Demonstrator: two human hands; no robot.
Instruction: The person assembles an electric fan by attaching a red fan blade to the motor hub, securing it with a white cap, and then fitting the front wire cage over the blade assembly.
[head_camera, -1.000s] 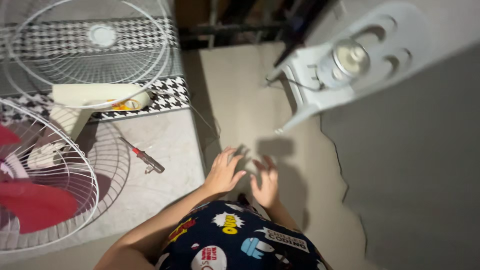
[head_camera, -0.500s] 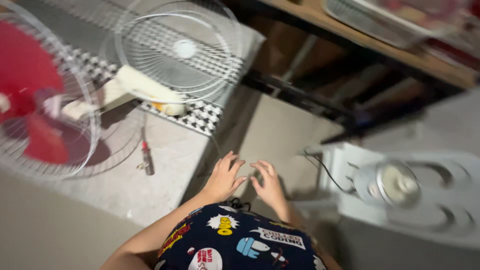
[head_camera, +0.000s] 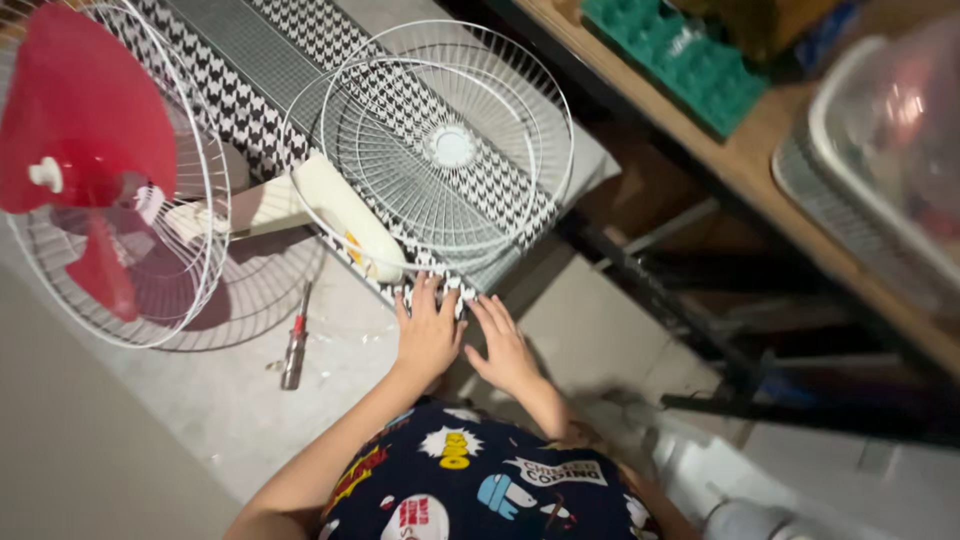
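Observation:
My left hand (head_camera: 427, 330) lies flat with fingers spread on the edge of a houndstooth mat (head_camera: 250, 90), just below a loose white wire fan guard (head_camera: 450, 150). My right hand (head_camera: 503, 345) is beside it, fingers apart, near the mat's corner, holding nothing. A cream fan body (head_camera: 330, 210) lies under the guard's rim. To the left stands the fan head with red blades (head_camera: 85, 130) inside its rear white cage (head_camera: 205, 210). A screwdriver with a red collar (head_camera: 294, 350) lies on the grey floor left of my left hand.
A wooden shelf (head_camera: 740, 160) runs along the upper right with a green tray (head_camera: 700, 60) and a clear-lidded container (head_camera: 890, 150). Dark metal bars (head_camera: 700, 320) stand below it. A white plastic piece (head_camera: 720, 480) shows at the bottom right.
The view has swung left and forward. Both hands have moved from the bare floor up to the mat's edge under the wire guard. The white chair with the motor has left the view.

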